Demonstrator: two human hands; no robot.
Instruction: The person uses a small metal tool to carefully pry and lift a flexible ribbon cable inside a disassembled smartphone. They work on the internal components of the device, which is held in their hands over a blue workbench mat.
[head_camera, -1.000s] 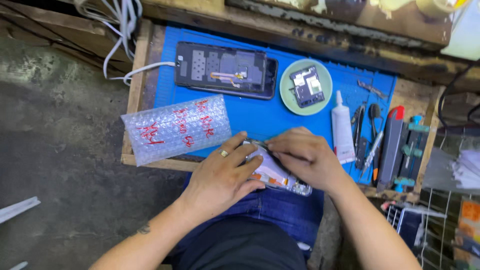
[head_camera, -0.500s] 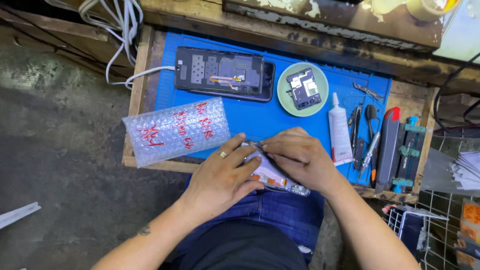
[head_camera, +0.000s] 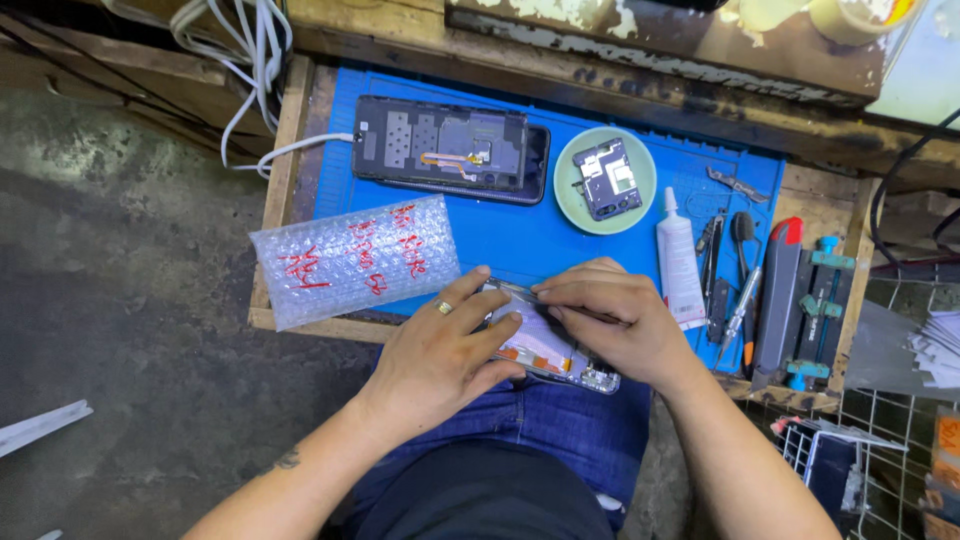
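Both hands on one phone frame (head_camera: 545, 350) at the blue mat (head_camera: 520, 240) near edge: left hand (head_camera: 440, 350) and right hand (head_camera: 615, 320) closed on it, right maybe pinching a thin tool. One opened phone (head_camera: 450, 150), one bubble bag (head_camera: 355, 258), one glue tube (head_camera: 680, 260)

A small worn wooden table (head_camera: 275, 190) holds a flat blue rubber mat (head_camera: 520, 235). A see-through bubble-wrap bag (head_camera: 355, 260) with red writing lies on the mat and over the table's front edge. Dark hand tools (head_camera: 790, 290) lie at the right.
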